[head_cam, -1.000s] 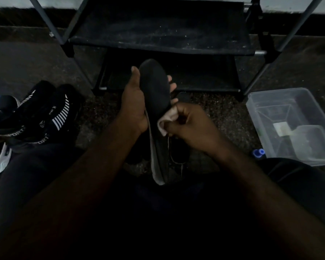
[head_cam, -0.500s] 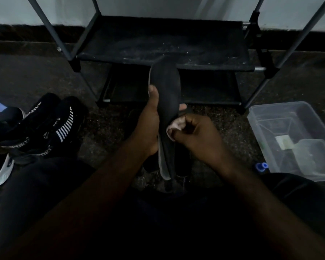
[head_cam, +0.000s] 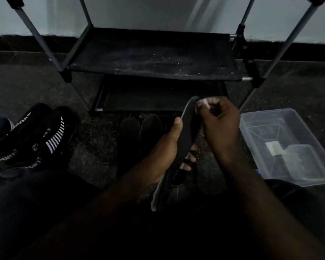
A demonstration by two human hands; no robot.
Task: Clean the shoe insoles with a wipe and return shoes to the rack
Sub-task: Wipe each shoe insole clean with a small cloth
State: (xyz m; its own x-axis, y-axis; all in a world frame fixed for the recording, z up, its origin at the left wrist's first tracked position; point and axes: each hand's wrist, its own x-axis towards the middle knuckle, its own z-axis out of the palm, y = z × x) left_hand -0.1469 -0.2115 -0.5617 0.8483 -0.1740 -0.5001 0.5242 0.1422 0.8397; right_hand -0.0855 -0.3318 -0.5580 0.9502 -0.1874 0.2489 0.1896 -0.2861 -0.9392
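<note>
**Dim floor (head_cam: 94, 147), in front of shoe rack (head_cam: 154, 59)**

Left hand (head_cam: 169, 147) grips black insole (head_cam: 186, 136) at mid-length, tilted, toe end up. Right hand (head_cam: 219, 124) pinches white wipe (head_cam: 203, 104) against the insole's upper tip. Dark shoe pair (head_cam: 139, 132) on floor beside it; clear tub (head_cam: 289, 139) at right.

We take this for a room in a home, most likely a corner where footwear is kept. A light shoe rack (head_cam: 154, 59) of thin metal tubes and dark, dusty fabric shelves stands against a plain pale wall (head_cam: 158, 14) with a dark skirting band (head_cam: 17, 42). The floor (head_cam: 289, 87) is dark speckled stone. We see sports shoes (head_cam: 51, 139) heaped on it at the left, a dark pair (head_cam: 141, 132) before the rack, and a clear plastic storage box (head_cam: 298, 121) at the right. The light is dim.
</note>
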